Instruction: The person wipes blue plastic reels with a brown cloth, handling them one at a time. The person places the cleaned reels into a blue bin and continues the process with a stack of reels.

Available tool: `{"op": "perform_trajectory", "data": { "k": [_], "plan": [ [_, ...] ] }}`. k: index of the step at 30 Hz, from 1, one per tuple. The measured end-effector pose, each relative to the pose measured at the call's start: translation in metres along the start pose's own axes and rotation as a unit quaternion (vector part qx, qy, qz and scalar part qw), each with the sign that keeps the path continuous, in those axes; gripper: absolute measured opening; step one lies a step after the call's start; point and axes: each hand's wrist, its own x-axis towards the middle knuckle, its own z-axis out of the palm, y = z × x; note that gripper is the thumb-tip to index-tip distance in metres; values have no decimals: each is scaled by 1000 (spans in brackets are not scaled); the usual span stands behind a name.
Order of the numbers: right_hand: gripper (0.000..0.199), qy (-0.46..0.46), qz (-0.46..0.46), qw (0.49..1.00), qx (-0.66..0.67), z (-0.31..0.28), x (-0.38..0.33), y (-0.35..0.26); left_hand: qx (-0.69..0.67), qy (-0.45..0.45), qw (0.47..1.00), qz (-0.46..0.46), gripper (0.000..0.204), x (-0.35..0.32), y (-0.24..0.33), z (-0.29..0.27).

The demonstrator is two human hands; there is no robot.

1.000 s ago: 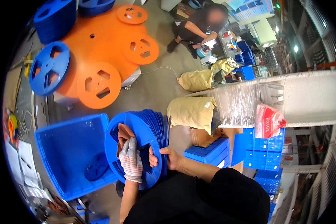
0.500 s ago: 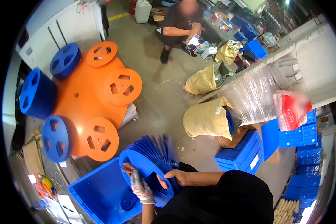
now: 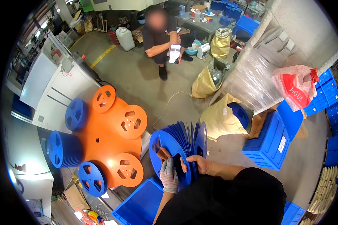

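Below centre, hands (image 3: 201, 164) curled, gripping blue reels (image 3: 173, 141).

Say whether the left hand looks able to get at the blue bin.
Probably yes: the open blue bin lies beside the left forearm, with nothing visible in between. The gloved left hand, though, is busy at the stack of blue reels and would likely have to leave it first.

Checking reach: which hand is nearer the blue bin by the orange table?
Left. The left hand is by the bin, on its right; the right hand, gripping the blue reels, is farther right.
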Motion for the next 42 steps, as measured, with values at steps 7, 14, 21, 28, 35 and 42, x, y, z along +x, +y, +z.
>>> {"op": "perform_trajectory", "data": {
  "k": [7, 14, 21, 28, 35, 42],
  "plan": [
    [28, 2, -46, 998, -41, 31, 41, -44, -16, 4, 1000, -22, 48, 54, -25, -8],
    [30, -4, -67, 992, -107, 68, 109, -120, -25, 45, 998, 23, 49, 152, -68, -12],
    [32, 8, -67, 996, -59, 53, 155, -176, -1, -14, 1000, 24, 48, 242, -93, 0],
    [27, -4, -5, 999, 45, 6, 207, -230, 45, -61, 996, -49, 47, 300, -120, 46],
    [32, -24, 85, 996, 3, -35, 250, -313, -76, -12, 974, -215, 47, 327, -135, 109],
    [23, 35, 138, 989, -27, -52, 264, -370, -231, -7, 912, -338, 50, 380, -136, 151]
  ]
}}
